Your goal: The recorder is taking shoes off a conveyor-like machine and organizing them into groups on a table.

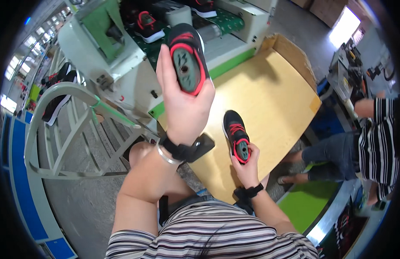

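Observation:
My left hand [185,105] is raised in front of the machine. It grips a black sneaker [187,34] by the heel, thumb on one side and fingers on the other. Red laces and a red collar show on this shoe, and a green last with a round hole fills its opening. Lower and to the right, my right hand [247,167] is closed round the heel of a matching sneaker [235,124]. That one also has a green last inside, and its toe points away from me over the tabletop [269,103]. Whether its sole touches the wood I cannot tell.
Behind the table stands a pale machine [228,49] with a green belt [230,23] carrying more sneakers [148,30]. A metal rack [64,90] with shoes is at the left. Cardboard [290,54] edges the table's far end. A co-worker [377,142] stands at the right.

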A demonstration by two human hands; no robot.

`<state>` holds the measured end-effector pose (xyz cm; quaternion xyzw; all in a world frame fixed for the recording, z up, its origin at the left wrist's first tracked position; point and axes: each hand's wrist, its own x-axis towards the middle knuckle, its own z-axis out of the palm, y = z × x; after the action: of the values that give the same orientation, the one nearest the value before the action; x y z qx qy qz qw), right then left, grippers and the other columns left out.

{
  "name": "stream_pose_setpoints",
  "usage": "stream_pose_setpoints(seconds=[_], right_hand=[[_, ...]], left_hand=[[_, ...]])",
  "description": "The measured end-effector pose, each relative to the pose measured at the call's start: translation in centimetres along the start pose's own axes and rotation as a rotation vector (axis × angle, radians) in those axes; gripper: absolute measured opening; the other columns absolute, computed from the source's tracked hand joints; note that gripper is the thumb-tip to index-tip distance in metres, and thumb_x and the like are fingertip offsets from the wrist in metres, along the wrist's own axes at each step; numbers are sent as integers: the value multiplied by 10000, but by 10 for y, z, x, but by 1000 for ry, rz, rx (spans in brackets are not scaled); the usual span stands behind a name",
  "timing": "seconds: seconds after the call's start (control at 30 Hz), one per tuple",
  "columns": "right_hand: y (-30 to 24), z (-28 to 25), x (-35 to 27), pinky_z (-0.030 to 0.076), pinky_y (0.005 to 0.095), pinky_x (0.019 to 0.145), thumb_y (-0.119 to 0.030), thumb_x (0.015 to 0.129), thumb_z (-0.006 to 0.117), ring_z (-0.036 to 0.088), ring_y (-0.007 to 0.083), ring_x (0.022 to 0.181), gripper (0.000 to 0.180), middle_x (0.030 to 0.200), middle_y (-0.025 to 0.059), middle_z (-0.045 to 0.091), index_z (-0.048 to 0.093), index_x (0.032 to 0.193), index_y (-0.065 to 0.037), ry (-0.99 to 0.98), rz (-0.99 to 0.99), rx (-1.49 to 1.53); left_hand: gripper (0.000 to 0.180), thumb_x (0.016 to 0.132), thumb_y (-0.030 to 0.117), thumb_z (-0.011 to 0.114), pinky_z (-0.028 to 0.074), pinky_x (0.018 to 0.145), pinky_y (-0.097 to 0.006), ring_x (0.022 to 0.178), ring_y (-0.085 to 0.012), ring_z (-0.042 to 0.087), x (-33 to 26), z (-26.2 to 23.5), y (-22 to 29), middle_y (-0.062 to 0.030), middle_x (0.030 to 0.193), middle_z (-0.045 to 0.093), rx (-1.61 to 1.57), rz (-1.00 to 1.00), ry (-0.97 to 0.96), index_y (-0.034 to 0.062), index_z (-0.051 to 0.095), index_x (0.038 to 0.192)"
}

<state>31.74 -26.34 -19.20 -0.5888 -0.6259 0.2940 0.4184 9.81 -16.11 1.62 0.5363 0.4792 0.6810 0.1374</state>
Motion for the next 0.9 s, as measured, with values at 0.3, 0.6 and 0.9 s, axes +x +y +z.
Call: stream_pose_setpoints(seconds=[0.3, 0.6, 0.9], right_hand=[[-13, -3, 2, 401, 384, 1133, -74, 826, 807, 476, 291, 1359, 910, 1464, 206, 441, 253, 1544, 4, -99, 154, 205], [-24, -30, 46, 413, 351, 1113, -50, 858, 717, 531, 216, 1275, 705, 1399, 118, 532, 403, 1489, -37, 11, 356, 658], [-181, -18, 241, 501, 332, 955, -129, 893, 766, 621, 166, 1080, 576, 1241, 98, 629, 463, 1380, -78, 30, -447, 552]], left_hand=[[998, 744, 173, 726, 265, 1178, -550, 1474, -446, 281, 58, 32, -80, -241, 1615, 208, 505, -100, 144, -24, 217, 1580], [992, 792, 267, 762, 250, 1223, -500, 1494, -438, 252, 114, 0, -100, -257, 1623, 258, 517, 75, -42, 1, 228, 1585], [1131, 847, 543, 746, 297, 1117, -650, 1498, -420, 226, 129, -6, -95, -186, 1658, 202, 706, -99, -171, 56, 89, 1628]])
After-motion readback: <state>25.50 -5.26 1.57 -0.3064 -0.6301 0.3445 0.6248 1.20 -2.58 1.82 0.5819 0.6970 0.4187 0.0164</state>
